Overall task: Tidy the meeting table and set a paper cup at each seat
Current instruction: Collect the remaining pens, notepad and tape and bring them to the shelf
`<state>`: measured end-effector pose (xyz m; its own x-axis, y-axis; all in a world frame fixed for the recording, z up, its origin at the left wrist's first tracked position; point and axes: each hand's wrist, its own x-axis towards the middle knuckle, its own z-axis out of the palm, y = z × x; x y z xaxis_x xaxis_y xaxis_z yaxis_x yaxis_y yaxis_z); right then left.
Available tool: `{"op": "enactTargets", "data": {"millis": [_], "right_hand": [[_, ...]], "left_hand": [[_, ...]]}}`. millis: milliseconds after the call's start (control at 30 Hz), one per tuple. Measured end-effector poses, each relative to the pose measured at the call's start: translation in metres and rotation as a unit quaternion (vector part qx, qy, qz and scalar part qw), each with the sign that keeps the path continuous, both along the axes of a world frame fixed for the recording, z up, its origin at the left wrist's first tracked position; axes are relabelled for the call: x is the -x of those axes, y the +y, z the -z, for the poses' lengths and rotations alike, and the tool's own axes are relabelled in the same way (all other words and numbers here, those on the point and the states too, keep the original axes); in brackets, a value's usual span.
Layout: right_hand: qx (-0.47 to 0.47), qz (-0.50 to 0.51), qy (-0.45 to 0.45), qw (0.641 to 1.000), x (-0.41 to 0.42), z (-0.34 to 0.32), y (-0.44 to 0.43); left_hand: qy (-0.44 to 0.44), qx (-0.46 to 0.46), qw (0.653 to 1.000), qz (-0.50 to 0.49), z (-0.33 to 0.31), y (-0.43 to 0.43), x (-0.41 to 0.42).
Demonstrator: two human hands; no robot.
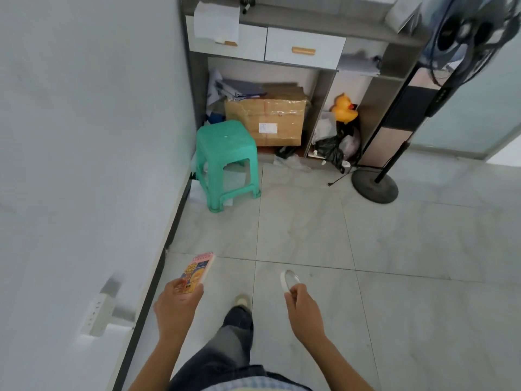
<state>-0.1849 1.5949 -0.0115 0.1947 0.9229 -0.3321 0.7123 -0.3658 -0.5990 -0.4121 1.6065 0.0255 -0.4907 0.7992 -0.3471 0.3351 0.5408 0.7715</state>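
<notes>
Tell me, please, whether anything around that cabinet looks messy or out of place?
Yes. The open space under the cabinet is cluttered: loose papers slump behind the cardboard box, and bags spill onto the floor below a rubber duck. A fan's plug lies loose on the tiles.
</notes>
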Motion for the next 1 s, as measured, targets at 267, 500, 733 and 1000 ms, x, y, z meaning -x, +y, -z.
{"op": "enactTargets", "data": {"millis": [267, 500, 733, 1000], "right_hand": [[-0.080, 0.092, -0.028, 0.992, -0.036, -0.031, 0.173], [-0.041, 0.086, -0.061, 0.994, -0.057, -0.019, 0.255], [-0.051, 0.022, -0.065, 0.996, -0.093, -0.016, 0.399], [-0.114, -0.026, -0.080, 0.990, -0.159, -0.039, 0.571]], "left_hand": [[-0.043, -0.067, 0.997, 0.024, -0.031, 0.219, -0.040], [-0.067, -0.030, 0.992, 0.100, -0.016, 0.290, -0.082], [-0.067, -0.043, 0.997, 0.024, -0.007, 0.412, -0.107], [-0.079, -0.015, 0.995, -0.060, -0.010, 0.548, -0.170]]}}
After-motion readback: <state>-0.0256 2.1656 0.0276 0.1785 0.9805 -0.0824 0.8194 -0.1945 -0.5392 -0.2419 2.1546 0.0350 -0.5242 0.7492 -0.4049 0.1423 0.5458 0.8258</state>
